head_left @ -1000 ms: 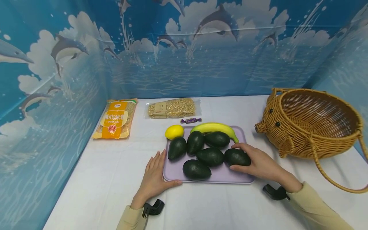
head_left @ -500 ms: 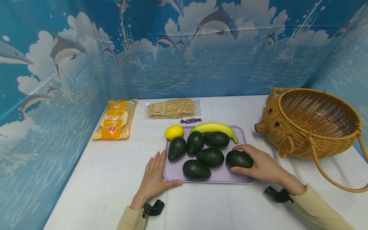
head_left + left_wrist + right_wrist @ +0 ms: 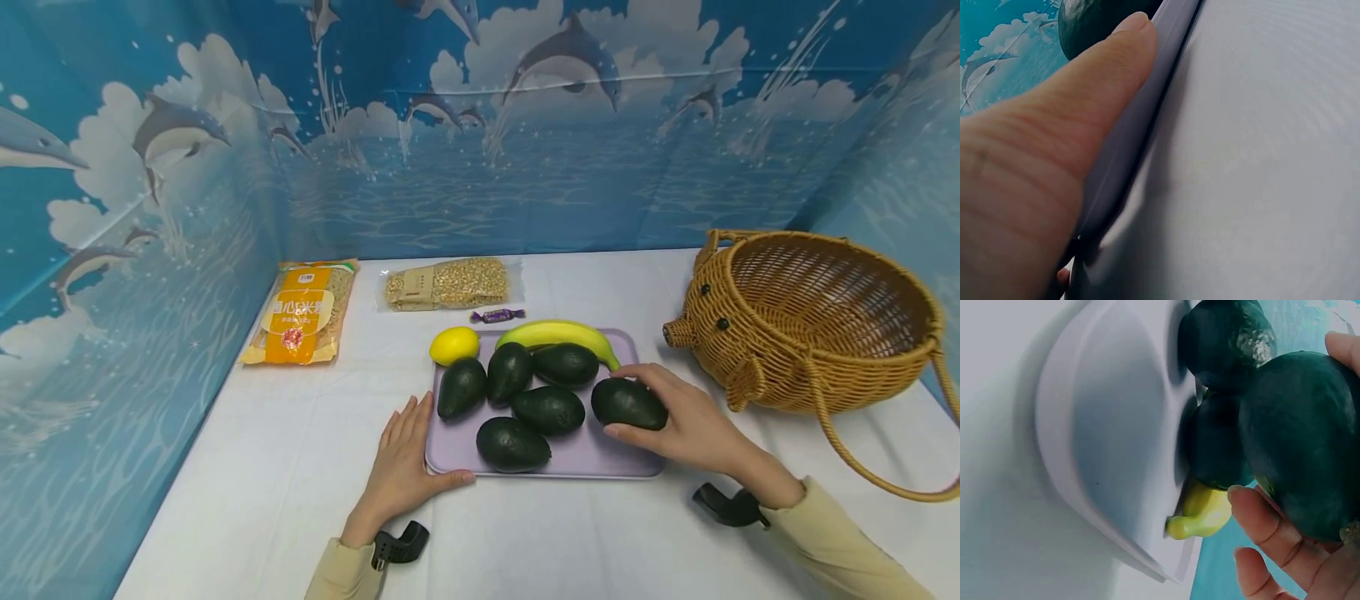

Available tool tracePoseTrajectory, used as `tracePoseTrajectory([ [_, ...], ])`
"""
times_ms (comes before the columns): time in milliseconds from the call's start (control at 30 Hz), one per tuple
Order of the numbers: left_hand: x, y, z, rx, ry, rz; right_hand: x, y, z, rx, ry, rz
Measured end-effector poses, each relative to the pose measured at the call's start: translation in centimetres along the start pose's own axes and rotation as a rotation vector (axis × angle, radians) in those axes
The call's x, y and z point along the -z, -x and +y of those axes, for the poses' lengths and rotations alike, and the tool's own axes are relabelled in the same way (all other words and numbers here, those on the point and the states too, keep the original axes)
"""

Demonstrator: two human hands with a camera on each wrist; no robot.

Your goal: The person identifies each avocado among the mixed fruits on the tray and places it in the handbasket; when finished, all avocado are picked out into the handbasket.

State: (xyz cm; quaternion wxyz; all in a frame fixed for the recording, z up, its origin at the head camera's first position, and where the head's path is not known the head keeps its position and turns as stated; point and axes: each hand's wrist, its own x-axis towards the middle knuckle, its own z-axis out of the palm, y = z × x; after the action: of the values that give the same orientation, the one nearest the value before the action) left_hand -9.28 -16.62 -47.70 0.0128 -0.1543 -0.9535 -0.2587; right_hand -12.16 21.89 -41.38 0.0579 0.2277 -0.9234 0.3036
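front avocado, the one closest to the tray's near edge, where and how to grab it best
Probably pinch the front avocado across its left half, from above and the left. It lies lengthwise left to right, with bare tray to its left, while another avocado crowds its far right side.

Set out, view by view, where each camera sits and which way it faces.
Head: worn on the head, looking forward and down at the lavender tray and pig-shaped wicker basket; left hand, right hand and beige sleeves show.
Left wrist: worn on that wrist, looking along the tray's near edge; the thumb looms large.
Right wrist: worn on that wrist, facing the held avocado, tray beyond; part of the right hand shows.
Shared: head and right wrist both show the held avocado and banana.
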Motion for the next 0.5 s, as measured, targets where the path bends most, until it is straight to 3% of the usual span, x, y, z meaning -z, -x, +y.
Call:
tracePoseTrajectory([
  [500,-0.1,-0.1,0.0,-0.002,0.002,0.0,2.2,-0.4,-1.5,-0.011,-0.005,0.11],
])
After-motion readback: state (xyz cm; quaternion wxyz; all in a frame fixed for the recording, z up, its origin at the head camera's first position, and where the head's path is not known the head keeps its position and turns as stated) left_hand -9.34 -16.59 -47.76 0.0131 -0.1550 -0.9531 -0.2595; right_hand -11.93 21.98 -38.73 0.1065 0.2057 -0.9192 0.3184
